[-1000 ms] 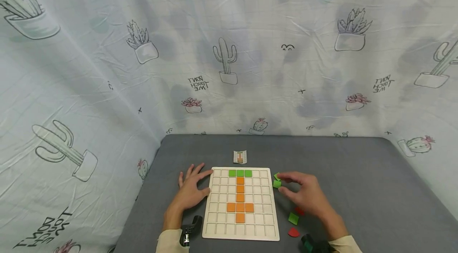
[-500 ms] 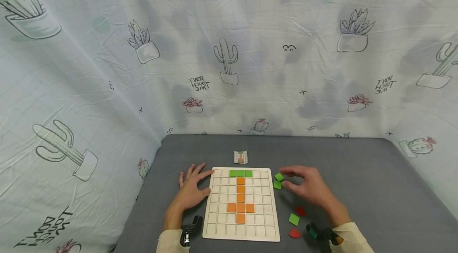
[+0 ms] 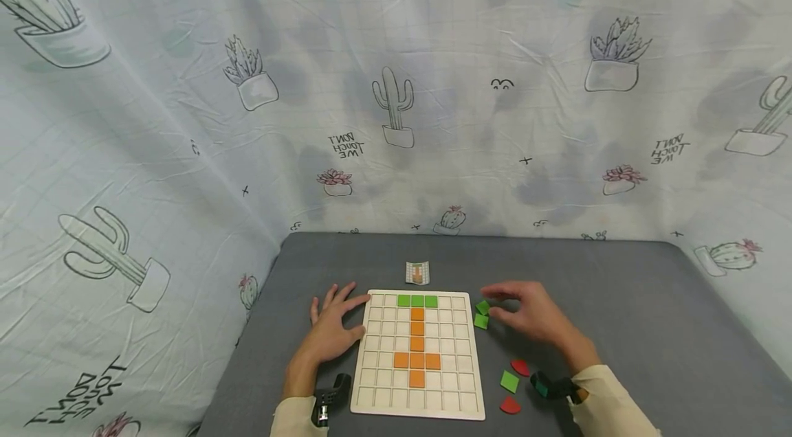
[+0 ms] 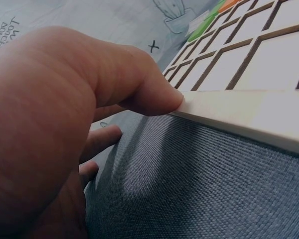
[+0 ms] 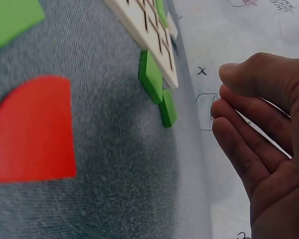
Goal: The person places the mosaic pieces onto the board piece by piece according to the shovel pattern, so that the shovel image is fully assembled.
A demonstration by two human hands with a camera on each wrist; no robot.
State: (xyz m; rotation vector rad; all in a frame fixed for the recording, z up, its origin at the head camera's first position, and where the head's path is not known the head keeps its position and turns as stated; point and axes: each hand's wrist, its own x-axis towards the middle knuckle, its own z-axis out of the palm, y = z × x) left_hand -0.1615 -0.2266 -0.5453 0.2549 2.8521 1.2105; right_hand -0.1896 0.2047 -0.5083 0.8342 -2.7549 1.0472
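Observation:
A pale wooden grid board (image 3: 386, 399) lies on the grey table. Three green squares (image 3: 417, 301) fill the middle of its far row, with a cross of orange squares (image 3: 417, 344) running below them. My left hand (image 3: 334, 330) is spread at the board's left side, and its thumb tip touches the edge in the left wrist view. Off the right edge lie two loose green squares (image 3: 481, 321), touching each other. Just right of them hovers my right hand (image 3: 532, 313), holding nothing; the right wrist view shows a gap between its fingers (image 5: 239, 144) and those squares.
Nearer me, right of the board, lie another green square (image 3: 510, 381) and two red quarter-round pieces (image 3: 510, 405). A small card (image 3: 417, 273) with a printed grid pattern sits beyond the board. A cactus-print cloth (image 3: 458, 114) hangs behind the table.
My right hand has drawn back slightly from the two loose green squares, where its fingers were a second ago. My left hand has stayed at the board's edge.

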